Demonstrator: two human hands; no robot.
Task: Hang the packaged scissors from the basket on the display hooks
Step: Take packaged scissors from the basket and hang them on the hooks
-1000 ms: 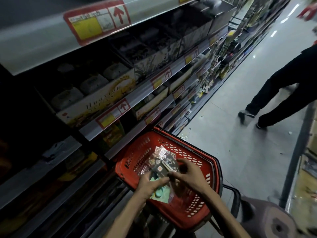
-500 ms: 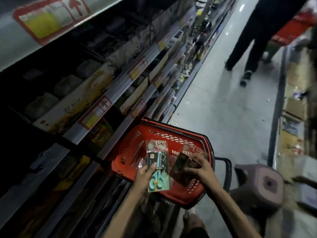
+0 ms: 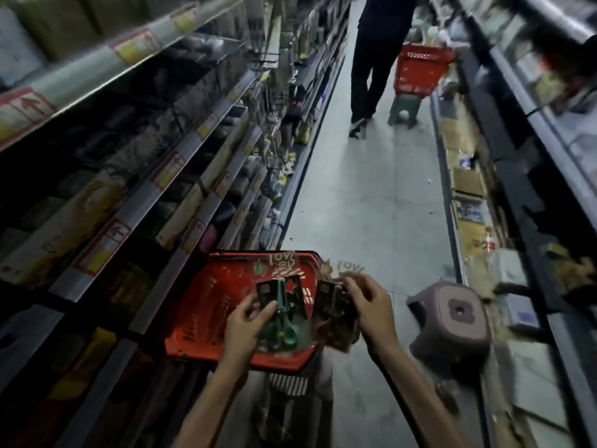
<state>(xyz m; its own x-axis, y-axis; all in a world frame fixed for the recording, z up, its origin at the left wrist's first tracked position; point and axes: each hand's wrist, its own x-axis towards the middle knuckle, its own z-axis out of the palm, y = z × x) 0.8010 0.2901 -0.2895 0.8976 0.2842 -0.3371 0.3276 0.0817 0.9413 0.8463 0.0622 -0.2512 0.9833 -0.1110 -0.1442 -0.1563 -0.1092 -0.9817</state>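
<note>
A red plastic basket (image 3: 206, 305) sits low against the left shelving. Above it my left hand (image 3: 245, 321) pinches a clear pack of teal-handled scissors (image 3: 282, 313) on a dark card, held upright. My right hand (image 3: 371, 305) grips a second scissors pack (image 3: 332, 310), blurred, just right of the first and past the basket's right rim. The two packs are side by side and nearly touching. Display hooks (image 3: 268, 61) with hanging goods stick out of the left shelving farther down the aisle.
Shelves (image 3: 135, 195) with red and yellow price tags line the left side. A purple stool (image 3: 452, 321) stands on the floor at my right. Ahead, a person in dark clothes (image 3: 371, 59) walks away beside another red basket (image 3: 423, 69) on a green stool. Low shelving runs along the right.
The view has swung up and right along the aisle. My hands have drawn the two packs apart and lifted them higher over the basket. The other person has walked farther off.
</note>
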